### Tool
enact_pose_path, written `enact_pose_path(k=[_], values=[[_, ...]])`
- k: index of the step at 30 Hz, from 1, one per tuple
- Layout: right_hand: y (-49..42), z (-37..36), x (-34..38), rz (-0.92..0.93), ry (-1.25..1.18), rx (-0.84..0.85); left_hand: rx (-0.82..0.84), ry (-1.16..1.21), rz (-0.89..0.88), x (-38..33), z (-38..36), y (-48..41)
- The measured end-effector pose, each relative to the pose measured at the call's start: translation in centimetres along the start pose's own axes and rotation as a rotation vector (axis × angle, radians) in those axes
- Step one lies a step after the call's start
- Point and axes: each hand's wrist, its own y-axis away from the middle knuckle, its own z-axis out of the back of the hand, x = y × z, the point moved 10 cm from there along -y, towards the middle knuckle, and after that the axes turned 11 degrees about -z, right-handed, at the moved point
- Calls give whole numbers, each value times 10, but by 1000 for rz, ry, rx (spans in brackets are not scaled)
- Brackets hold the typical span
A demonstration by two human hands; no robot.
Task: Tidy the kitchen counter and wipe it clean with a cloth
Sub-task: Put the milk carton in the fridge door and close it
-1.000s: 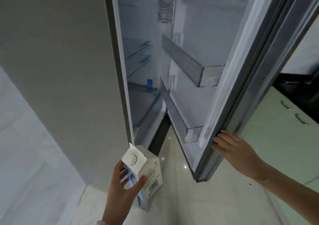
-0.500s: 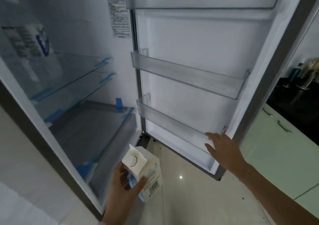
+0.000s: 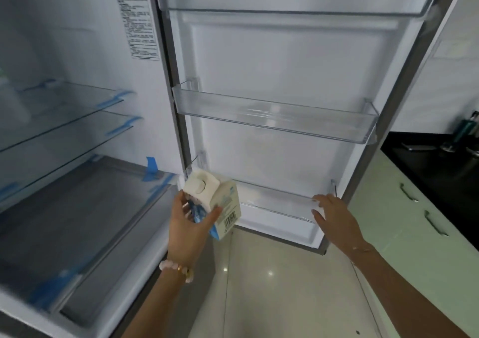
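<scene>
My left hand (image 3: pixel 188 223) grips a white and blue milk carton (image 3: pixel 220 200) with a round white cap, holding it tilted in front of the left end of the fridge door's lowest clear bin (image 3: pixel 274 202). My right hand (image 3: pixel 334 218) rests with spread fingers on the right end of that same bin, holding nothing. The fridge door (image 3: pixel 285 65) stands wide open, showing a second clear door bin (image 3: pixel 272 114) higher up.
The open fridge interior has glass shelves (image 3: pixel 64 109) with blue tape and a grey drawer cover (image 3: pixel 77 208) on the left. Pale green cabinet drawers (image 3: pixel 414 221) and a black counter (image 3: pixel 445 171) lie to the right. Glossy floor tiles (image 3: pixel 272 285) are below.
The fridge door has swung fully open. My left hand has raised the carton up toward the lowest door bin. My right hand has shifted from the door edge onto the bin's right end.
</scene>
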Motion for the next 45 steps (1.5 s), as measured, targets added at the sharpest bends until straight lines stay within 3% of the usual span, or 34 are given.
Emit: enact_pose_path(k=[7,18,24,33,38,45], values=[[-28,-5,-19,2,-1,-6,-65,39,-11,-10,-43,-79],[-32,-4,-16,115,37,-165,-110,72,-17,27,-99,-135],[-32,-10,-19,104,80,-179,-33,-202,25,70,-109,-146],[-33,-14,-24,59,85,-217,-21,-757,-117,78,-105,-133],[-29,-11,-22,49,81,-239,-21,-809,-71,84,-100,-132],[-24,-12,-19,56,88,-232,106,-769,-51,89,-94,-131]])
